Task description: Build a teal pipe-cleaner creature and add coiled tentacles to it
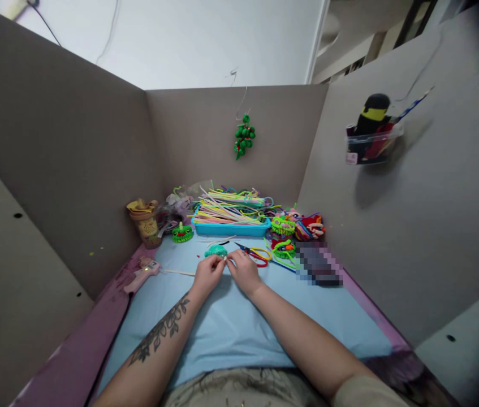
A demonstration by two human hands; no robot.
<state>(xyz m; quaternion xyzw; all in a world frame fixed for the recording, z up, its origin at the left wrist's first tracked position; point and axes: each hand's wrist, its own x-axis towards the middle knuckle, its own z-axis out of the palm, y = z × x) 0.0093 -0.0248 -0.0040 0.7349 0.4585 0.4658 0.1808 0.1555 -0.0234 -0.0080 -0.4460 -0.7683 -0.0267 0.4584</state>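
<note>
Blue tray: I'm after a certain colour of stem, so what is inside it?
The blue tray holds a heap of long, thin stems, with pale yellow and pink showing. They cover its floor, so what lies under them can't be seen.

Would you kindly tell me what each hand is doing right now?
Left hand: fingers closed, pinching a small pale piece.
Right hand: fingertips at the same piece; whether they grip it cannot be told.
</note>
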